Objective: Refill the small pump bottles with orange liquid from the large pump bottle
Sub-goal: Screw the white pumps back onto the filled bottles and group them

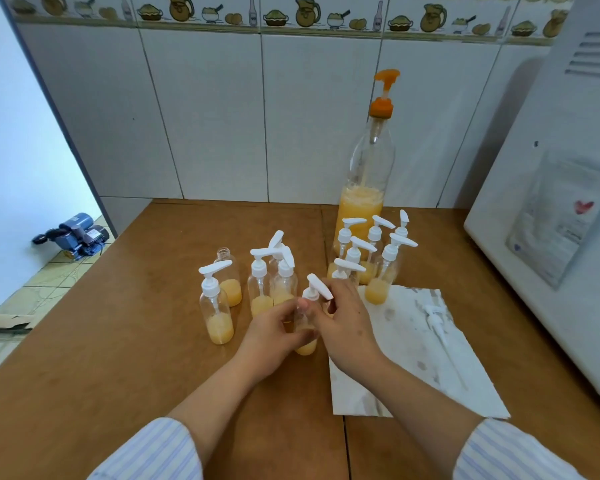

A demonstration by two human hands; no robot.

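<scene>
My left hand (pixel 274 332) grips a small clear pump bottle (pixel 306 347) with orange liquid in its bottom, at the table's middle. My right hand (pixel 343 317) pinches the white pump cap (pixel 317 289) on top of that bottle. The large pump bottle (pixel 364 188) with an orange pump head stands at the back, about a third full of orange liquid. Several small bottles with white pumps stand left of my hands (pixel 217 306) and in a cluster before the large bottle (pixel 381 271). One small bottle without a cap (pixel 230 275) stands at the back left.
A stained white paper towel (pixel 406 368) lies right of my hands, with a loose white pump and tube (pixel 437 327) on it. A white appliance (pixel 551 220) fills the right side. The brown table (pixel 118 358) ends at a tiled wall behind. A blue water pump (pixel 78 235) sits on the floor at left.
</scene>
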